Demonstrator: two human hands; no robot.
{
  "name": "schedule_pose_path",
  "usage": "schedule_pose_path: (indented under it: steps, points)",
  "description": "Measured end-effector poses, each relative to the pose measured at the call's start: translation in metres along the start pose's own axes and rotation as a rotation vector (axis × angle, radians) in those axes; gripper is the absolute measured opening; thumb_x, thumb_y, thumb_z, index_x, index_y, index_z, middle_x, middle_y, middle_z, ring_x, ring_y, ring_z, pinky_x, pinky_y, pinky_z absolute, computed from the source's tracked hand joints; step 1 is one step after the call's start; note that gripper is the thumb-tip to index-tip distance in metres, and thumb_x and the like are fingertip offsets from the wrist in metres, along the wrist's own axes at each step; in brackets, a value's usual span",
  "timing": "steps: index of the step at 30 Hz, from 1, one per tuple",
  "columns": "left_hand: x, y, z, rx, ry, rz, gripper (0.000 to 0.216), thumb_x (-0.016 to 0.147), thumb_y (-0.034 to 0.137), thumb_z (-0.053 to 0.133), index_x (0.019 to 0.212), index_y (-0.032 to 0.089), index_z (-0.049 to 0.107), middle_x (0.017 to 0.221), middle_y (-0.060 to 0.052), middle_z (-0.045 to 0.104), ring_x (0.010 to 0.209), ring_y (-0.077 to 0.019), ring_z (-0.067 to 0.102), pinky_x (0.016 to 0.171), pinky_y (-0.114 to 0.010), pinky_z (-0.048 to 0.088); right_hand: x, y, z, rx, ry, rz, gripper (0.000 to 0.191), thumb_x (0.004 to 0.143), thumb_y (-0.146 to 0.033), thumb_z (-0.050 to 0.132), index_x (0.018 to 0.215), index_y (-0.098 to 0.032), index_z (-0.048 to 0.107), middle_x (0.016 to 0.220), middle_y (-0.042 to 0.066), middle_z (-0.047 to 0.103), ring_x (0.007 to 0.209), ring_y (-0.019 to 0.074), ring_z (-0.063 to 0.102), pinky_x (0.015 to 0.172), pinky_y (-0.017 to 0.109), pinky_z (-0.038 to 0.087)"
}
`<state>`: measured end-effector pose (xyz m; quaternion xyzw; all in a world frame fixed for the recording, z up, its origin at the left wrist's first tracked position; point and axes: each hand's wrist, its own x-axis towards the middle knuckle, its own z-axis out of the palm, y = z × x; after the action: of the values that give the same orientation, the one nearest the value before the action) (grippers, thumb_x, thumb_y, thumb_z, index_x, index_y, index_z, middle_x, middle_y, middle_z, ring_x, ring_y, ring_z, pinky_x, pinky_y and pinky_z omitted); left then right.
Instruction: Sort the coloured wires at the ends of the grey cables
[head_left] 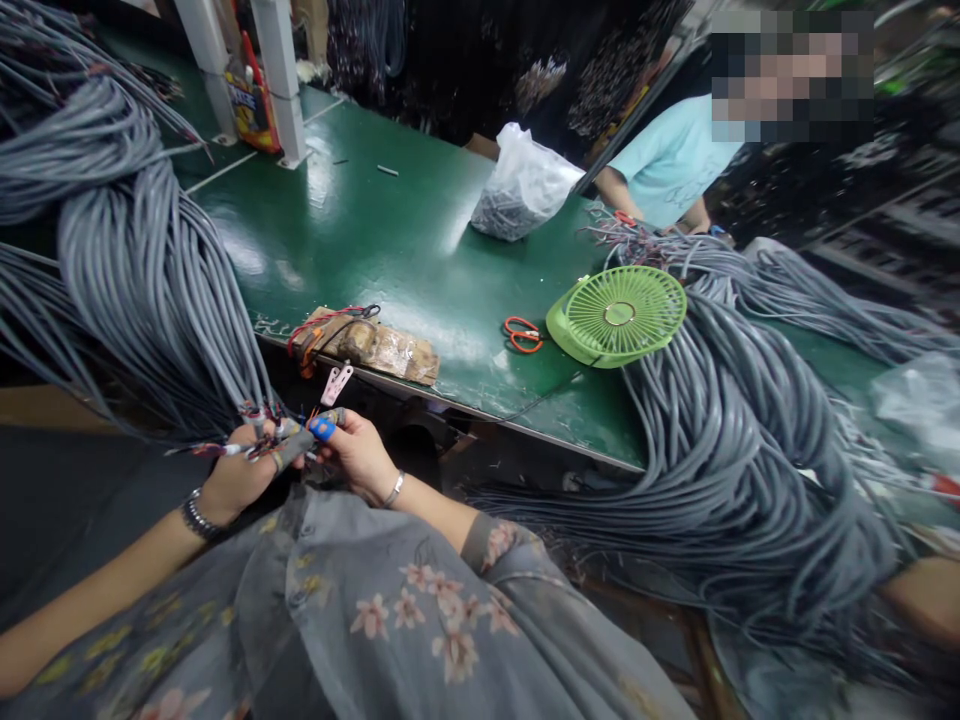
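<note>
My left hand (240,478) is closed around stripped ends of grey cables, with thin coloured wires (199,450) sticking out past it. Grey wrapping covers some of its fingers. Close against it, my right hand (364,460), with blue tape on a digit, pinches at the thin wires of a cable; the exact pinch point is too small to make out. The large grey cable bundle (150,250) hangs over the table edge to the left and runs down to my hands. Just above them, a pale pink clip-like piece (336,384) sits by the table edge.
On the green table (360,230) are a wooden block (405,358) with red and black leads, orange-handled scissors (523,335), a green fan (622,312) and a white plastic bag (517,185). Another cable bundle (750,430) drapes at right. A co-worker (667,165) stands across.
</note>
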<state>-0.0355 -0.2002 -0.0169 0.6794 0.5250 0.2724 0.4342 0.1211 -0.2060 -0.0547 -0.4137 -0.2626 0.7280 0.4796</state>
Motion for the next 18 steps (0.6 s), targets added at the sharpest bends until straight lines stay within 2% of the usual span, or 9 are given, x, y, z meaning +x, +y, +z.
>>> schedule_pose_path:
  steps: [7,12,18]
  points:
    - [0.001,-0.003,0.001,-0.051,0.028,-0.017,0.036,0.078,0.053,0.065,0.055,0.024,0.064,0.055,-0.001,0.067,0.058,-0.0206,0.060,0.066,-0.032,0.051,-0.003,-0.002,0.000,-0.003,0.007,-0.011,0.051,0.051,-0.056,0.091,0.067,-0.021,0.058,0.046,-0.009,0.052,0.043,0.0068,0.044,0.045,0.021,0.036]
    - [0.001,-0.010,0.002,-0.070,0.055,-0.015,0.034,0.078,0.052,0.064,0.056,0.025,0.064,0.056,-0.001,0.066,0.060,-0.0213,0.059,0.069,-0.032,0.050,-0.002,0.000,-0.002,-0.013,0.019,0.003,0.049,0.054,-0.056,0.089,0.066,-0.021,0.058,0.046,-0.009,0.052,0.043,0.0080,0.045,0.044,0.021,0.035]
    - [0.002,-0.010,0.001,-0.118,0.039,0.032,0.036,0.079,0.050,0.064,0.053,0.024,0.063,0.054,-0.001,0.061,0.058,-0.0188,0.054,0.062,-0.031,0.045,-0.001,0.002,-0.006,0.015,-0.013,0.008,0.050,0.056,-0.057,0.090,0.067,-0.021,0.058,0.049,-0.008,0.054,0.045,0.0080,0.046,0.049,0.023,0.042]
